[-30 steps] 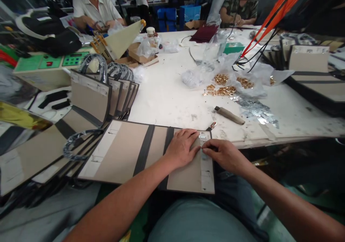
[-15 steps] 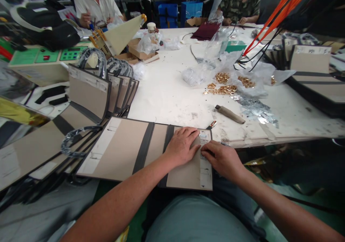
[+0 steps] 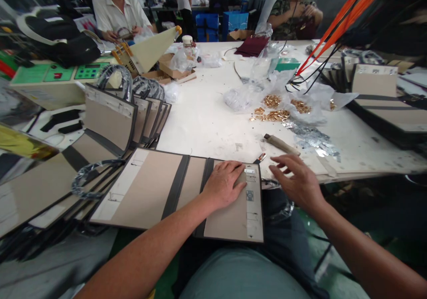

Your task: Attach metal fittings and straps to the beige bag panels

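A flat beige board panel [image 3: 151, 188] with black edges and dark cross bands lies open in front of me, partly over the table edge. My left hand [image 3: 225, 181] rests flat on its right section, fingers stretched out. Along that section's white strip [image 3: 254, 225] sits a small square metal plate [image 3: 250, 196], with a narrow silvery piece [image 3: 249, 171] above it. A small gold-coloured fitting [image 3: 261, 158] sticks out at the panel's top right corner. My right hand [image 3: 296, 181] hovers off the panel's right side, fingers apart, just below a tan-handled tool [image 3: 282, 144].
Beyond the tool lie thin silvery plates [image 3: 316, 139] and piles of gold-coloured fittings [image 3: 278, 115] beside plastic bags [image 3: 238, 97]. Similar panels [image 3: 108, 121] with wrapped handles are stacked at left, more [image 3: 375, 83] at right. Orange cords [image 3: 336, 28] hang down. Two people sit opposite.
My right hand has lifted off the white strip and moved right, its fingers spreading; the square metal plate now shows there. My left hand stays on the panel. The person at far right has raised their hands.
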The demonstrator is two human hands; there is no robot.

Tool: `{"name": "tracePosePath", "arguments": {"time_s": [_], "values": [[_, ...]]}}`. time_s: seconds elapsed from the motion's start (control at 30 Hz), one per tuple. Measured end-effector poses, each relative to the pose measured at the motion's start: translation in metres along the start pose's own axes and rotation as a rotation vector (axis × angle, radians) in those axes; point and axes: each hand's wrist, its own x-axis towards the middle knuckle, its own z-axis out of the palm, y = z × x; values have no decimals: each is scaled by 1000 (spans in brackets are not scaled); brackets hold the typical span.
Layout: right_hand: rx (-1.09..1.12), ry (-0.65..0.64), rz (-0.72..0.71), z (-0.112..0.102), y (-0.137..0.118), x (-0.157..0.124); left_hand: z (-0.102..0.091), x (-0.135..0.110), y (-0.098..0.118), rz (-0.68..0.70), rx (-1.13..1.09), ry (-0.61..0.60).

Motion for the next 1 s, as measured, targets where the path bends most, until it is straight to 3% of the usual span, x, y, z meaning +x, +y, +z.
{"name": "tracePosePath", "arguments": {"time_s": [0.07,0.13,0.27,0.37,0.47,0.63,0.7,0.87,1.0], "values": [[-187,77,-44,-7,20,29,-1,1,0,1,-2,-12],[-362,64,-65,-6,42,58,-2,1,0,-6,-4,-23],[-535,-155,61,11,71,96,-4,1,1,-24,2,-39],[-502,-212,53,22,73,106,-5,-1,0,-23,0,-32],[-208,-116,71,21,59,105,-6,-2,0,-22,-14,-26],[878,80,313,12,2,85,-7,0,-1,-29,-15,-32],[1168,165,359,13,-23,76,-6,1,-1,-32,-16,-31],[1325,295,453,28,-55,65,-5,1,-2,-23,-25,-15],[1303,260,363,40,-57,61,-4,0,-3,-31,-33,-16]]}}
